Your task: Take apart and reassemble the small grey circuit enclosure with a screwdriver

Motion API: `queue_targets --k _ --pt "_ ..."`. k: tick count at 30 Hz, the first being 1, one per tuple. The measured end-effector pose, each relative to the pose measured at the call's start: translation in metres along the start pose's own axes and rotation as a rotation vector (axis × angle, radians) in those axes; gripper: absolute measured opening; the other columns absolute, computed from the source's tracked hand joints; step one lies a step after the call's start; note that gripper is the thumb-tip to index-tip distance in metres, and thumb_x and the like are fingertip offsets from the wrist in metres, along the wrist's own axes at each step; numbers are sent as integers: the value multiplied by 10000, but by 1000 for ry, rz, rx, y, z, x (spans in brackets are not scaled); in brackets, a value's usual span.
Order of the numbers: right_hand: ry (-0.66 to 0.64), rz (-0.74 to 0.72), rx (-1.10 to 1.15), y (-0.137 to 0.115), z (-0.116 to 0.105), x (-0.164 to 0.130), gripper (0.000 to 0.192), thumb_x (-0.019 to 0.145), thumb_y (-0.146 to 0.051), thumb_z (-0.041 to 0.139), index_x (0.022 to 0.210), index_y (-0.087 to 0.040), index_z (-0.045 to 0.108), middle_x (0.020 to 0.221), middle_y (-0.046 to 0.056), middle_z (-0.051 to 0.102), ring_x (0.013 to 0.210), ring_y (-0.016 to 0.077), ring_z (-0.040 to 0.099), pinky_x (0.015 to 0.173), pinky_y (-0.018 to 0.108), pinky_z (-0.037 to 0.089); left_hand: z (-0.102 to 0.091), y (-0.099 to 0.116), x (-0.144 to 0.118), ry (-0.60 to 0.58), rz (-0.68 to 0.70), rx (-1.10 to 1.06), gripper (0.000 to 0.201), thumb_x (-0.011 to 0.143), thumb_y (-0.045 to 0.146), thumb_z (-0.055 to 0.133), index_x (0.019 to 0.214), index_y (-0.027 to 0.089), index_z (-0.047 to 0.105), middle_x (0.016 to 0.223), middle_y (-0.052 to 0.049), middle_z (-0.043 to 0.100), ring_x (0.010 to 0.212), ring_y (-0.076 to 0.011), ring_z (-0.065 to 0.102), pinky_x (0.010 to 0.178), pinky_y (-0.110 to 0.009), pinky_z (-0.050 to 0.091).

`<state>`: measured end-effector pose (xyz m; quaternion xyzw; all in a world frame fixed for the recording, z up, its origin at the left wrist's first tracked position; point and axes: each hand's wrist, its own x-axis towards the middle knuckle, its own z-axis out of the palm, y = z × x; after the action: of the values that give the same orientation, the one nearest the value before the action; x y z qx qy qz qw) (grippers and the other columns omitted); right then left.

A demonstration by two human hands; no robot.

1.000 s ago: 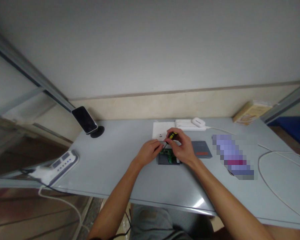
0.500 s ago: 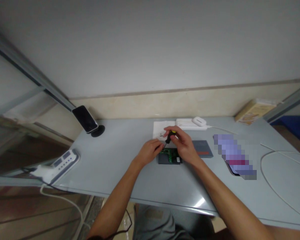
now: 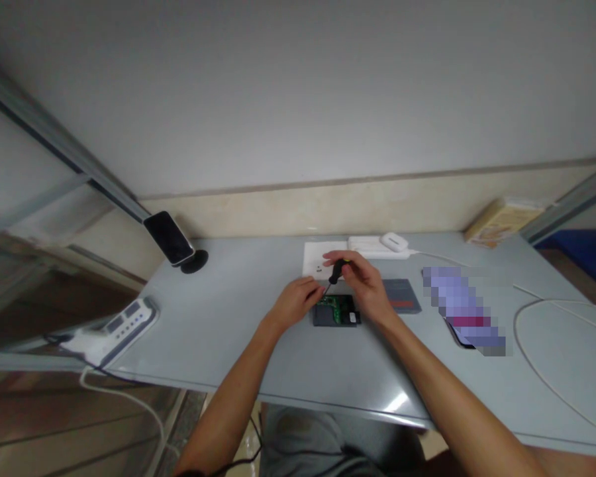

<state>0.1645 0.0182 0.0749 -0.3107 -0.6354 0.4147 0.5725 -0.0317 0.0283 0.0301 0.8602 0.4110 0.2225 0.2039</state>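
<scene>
A dark hard drive (image 3: 326, 316) with a green circuit board lies flat on the table in front of me. My right hand (image 3: 361, 281) is closed around the black handle of a screwdriver (image 3: 336, 271). The handle leans up to the right, and its thin shaft points down at the drive's upper left corner. At that corner my left hand (image 3: 298, 301) has its fingers drawn together beside the screwdriver tip. What those fingers grip, if anything, is hidden. Just behind is a white sheet (image 3: 315, 255) with several small dark bits, perhaps screws.
A grey flat case (image 3: 402, 295) lies right of the drive, beside a blurred-out phone (image 3: 459, 308). White boxes (image 3: 372, 248) and a looping white cable (image 3: 519, 338) are farther out. To the left stand a phone on a stand (image 3: 171, 238) and a power strip (image 3: 122, 331).
The view has shifted very slightly. The right hand and the screwdriver have turned a little, showing more of the drive's right side. The left hand stays at the corner.
</scene>
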Motion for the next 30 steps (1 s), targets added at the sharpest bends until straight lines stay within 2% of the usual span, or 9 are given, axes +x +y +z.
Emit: queue_targets --k 2,5,8,11,14,17,23,27,30 --pt "58 -44 -31 2 1 0 151 966 -380 601 1005 -270 698 1195 77 648 1116 236 620 949 417 505 0 0 0 -1 0 -3 351 1065 316 454 812 167 645 811 -30 618 775 -160 577 753 -267 457" --pt "145 -85 -102 3 2 0 93 889 -349 712 873 -258 703 1024 62 617 1000 224 612 880 391 519 0 1 0 -6 -2 -4 357 1067 324 446 819 167 649 818 -34 625 785 -162 579 766 -273 464" --pt "95 -32 -49 2 2 0 138 917 -324 674 1043 -277 703 938 38 634 891 201 618 822 372 526 0 1 0 -5 -7 -1 346 1066 317 448 823 168 644 818 -35 620 776 -162 573 764 -275 462" --pt "41 16 47 3 3 0 214 964 -367 603 1155 -284 654 1010 49 684 947 213 647 869 394 527 0 0 0 -2 -3 -9 327 1061 297 459 813 170 631 810 -33 608 767 -164 566 751 -276 457" --pt "56 -16 32 4 3 -1 206 971 -437 581 1011 -262 682 1097 75 661 1040 235 634 906 410 519 1 -1 0 9 -10 -29 325 1056 289 463 802 172 629 797 -27 601 747 -159 557 734 -273 453" --pt "123 -74 -43 5 2 1 172 905 -425 686 880 -255 694 980 54 614 948 217 608 822 368 523 1 -2 0 11 -16 -58 334 1048 289 472 775 171 624 776 -20 590 718 -149 540 712 -263 441" --pt "69 37 17 7 0 2 250 972 -423 586 1159 -290 684 979 42 679 929 216 645 877 405 528 0 -2 0 12 -1 -70 345 1037 273 489 728 167 601 743 -8 554 704 -140 516 687 -254 414" --pt "119 -14 -18 7 2 2 250 952 -490 598 1005 -277 717 1077 72 675 1061 246 624 922 427 522 1 -2 0 10 -18 -64 383 1046 318 468 730 169 622 736 -12 554 701 -141 514 695 -257 421" --pt "137 -43 -65 5 2 3 191 868 -452 723 898 -264 714 963 55 642 946 223 619 859 390 533 1 -2 0 12 -14 -80 400 1050 341 456 734 169 630 736 -14 556 698 -143 515 695 -259 420"
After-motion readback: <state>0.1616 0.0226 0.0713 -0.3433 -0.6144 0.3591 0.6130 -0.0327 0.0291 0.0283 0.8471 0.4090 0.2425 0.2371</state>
